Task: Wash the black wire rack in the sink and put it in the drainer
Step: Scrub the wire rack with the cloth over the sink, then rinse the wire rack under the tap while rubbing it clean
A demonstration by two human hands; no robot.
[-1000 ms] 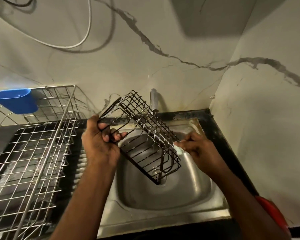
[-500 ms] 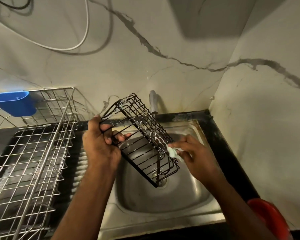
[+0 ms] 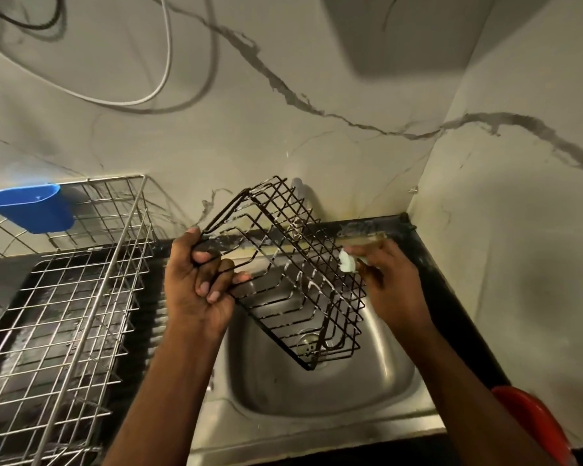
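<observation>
A black wire rack [image 3: 293, 284] hangs tilted over the steel sink [image 3: 350, 395], its lower end above the drain. My left hand [image 3: 196, 287] grips the rack's upper left end by its wire frame. My right hand [image 3: 384, 280] holds a small pale soapy sponge [image 3: 347, 262] against the rack's right side. White suds cling to some wires. The silver wire drainer [image 3: 68, 297] stands on the counter to the left of the sink.
A blue plastic cup [image 3: 31, 210] hangs on the drainer's back left rim. The tap [image 3: 302, 193] rises behind the rack against the marble wall. A side wall closes in on the right. A red object [image 3: 532, 422] sits at the lower right.
My right hand with the sponge has slid up along the rack's right side, away from the lower end. The left hand keeps its grip; the rack has barely shifted.
</observation>
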